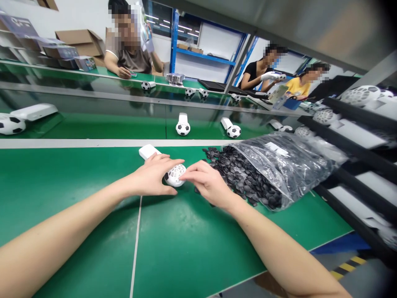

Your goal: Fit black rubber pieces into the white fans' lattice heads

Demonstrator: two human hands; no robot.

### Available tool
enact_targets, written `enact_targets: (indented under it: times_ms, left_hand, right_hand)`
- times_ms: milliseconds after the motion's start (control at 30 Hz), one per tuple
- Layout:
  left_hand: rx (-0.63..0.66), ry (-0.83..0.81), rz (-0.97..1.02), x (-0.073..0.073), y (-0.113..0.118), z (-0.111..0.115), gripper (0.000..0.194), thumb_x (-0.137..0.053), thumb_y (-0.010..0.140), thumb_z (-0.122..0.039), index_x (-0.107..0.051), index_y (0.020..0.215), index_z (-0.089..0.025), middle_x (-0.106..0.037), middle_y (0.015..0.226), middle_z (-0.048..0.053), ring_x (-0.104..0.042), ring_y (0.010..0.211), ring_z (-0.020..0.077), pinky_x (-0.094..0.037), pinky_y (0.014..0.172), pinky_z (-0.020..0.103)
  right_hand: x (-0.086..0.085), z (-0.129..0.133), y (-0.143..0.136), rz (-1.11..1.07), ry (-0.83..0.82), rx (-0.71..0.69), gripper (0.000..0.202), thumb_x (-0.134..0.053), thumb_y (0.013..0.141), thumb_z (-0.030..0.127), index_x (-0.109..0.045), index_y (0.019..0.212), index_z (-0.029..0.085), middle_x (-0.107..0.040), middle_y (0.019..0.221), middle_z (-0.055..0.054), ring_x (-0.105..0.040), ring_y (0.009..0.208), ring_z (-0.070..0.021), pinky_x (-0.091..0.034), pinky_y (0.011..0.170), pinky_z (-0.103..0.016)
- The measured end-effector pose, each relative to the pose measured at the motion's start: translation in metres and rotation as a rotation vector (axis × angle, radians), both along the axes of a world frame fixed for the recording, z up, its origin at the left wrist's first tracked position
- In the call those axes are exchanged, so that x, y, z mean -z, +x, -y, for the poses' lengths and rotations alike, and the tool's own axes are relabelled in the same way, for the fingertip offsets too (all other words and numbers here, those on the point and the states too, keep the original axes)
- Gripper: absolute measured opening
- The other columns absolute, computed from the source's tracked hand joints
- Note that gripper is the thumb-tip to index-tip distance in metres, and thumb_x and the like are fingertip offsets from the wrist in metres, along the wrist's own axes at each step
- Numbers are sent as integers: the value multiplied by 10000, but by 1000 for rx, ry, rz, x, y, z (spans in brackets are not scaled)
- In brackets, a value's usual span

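Note:
A white plastic device (175,175) with a soccer-ball-shaped head lies on the green table. Its head has an open lattice, with a black patch showing at the left side. My left hand (151,176) curls around the head, thumb at the near side and fingers over the far side; the white handle (149,151) juts out beyond it. At the ball's right side, my right hand (206,182) is closed in a pinch, fingertips against the lattice. What the pinch holds, if anything, is hidden. Right of that hand, small black pieces (245,176) spill from a clear plastic bag (294,161).
Beyond a pale strip (93,143), finished soccer-ball devices (182,126) lie on a green conveyor belt (124,124). Black trays (350,140) with white parts are stacked at the right. Several people (132,58) work across the line, near cardboard boxes (80,43).

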State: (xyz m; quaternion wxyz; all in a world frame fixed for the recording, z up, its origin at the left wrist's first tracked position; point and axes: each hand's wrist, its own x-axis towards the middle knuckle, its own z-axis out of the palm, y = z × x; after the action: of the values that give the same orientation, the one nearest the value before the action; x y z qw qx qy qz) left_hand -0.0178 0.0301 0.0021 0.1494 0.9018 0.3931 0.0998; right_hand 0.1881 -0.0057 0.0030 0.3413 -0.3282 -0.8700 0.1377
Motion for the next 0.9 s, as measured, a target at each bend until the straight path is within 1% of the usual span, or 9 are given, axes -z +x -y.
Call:
enact_targets:
  times_ms: [67,167,267,333,467,600,700,800,900]
  left_hand:
    - [-46,-4,14,0,4,2,848,-615,577,-627,-371,1298,-254,-468,1280,81,-312,1225,319,-241,997,472]
    - [-101,-2,32,-1,10,4,827,-558,587,-692,-435,1257,-223,-498,1255,94,-337,1213,323,-229,999,490]
    - [-128,7,44,-1,13,5,738,-551,628,-657,-477,1216,-218,-521,1235,80,-358,1200,318,-229,1001,492]
    - [-127,10,50,-2,12,5,691,-551,655,-622,-482,1210,-217,-529,1227,76,-362,1197,313,-240,997,485]
    - [-99,-18,57,-4,10,5,625,-556,693,-555,-477,1219,-228,-533,1219,74,-342,1212,312,-263,983,472]
    - [-81,-46,56,-5,7,3,590,-566,699,-518,-481,1214,-243,-538,1211,67,-324,1227,312,-256,986,469]
    - [-73,-57,57,-5,6,2,597,-570,700,-506,-472,1223,-236,-531,1224,75,-325,1229,311,-264,981,464]
    - [-76,-81,64,-5,6,1,610,-577,691,-511,-470,1226,-237,-523,1234,78,-320,1233,313,-277,976,462]
    - [-102,-84,75,-4,6,1,625,-610,658,-512,-487,1210,-246,-529,1219,80,-330,1223,319,-290,969,464]
  right_hand:
    - [3,2,-4,87,69,-18,250,-409,877,170,-642,934,239,-640,897,-40,-508,826,-168,-416,747,-325]
    - [7,2,-10,155,47,8,236,-403,892,220,-622,969,258,-658,884,-24,-510,811,-172,-392,746,-335]
    - [11,0,-13,37,-12,50,177,-461,870,223,-586,992,250,-646,910,-14,-527,845,-161,-401,794,-328]
    - [14,-2,-13,-77,-49,84,182,-523,834,224,-555,1012,234,-615,973,-29,-523,921,-165,-414,831,-326]
    - [19,-3,-13,-160,-179,157,358,-594,773,270,-480,1109,224,-515,1153,-78,-469,1078,-203,-453,831,-346]
    - [21,-2,-15,-175,-335,136,459,-554,792,276,-397,1219,212,-459,1253,-102,-455,1134,-204,-459,867,-356]
    - [20,-1,-17,-190,-394,138,452,-551,795,285,-402,1214,206,-464,1253,-101,-479,1117,-205,-455,884,-360]
    - [19,-1,-18,-201,-443,135,419,-549,798,299,-419,1186,212,-508,1202,-79,-534,1038,-185,-475,849,-333]
    - [17,-2,-18,-206,-469,119,418,-555,791,297,-424,1177,207,-527,1181,-70,-546,1010,-172,-488,815,-300]
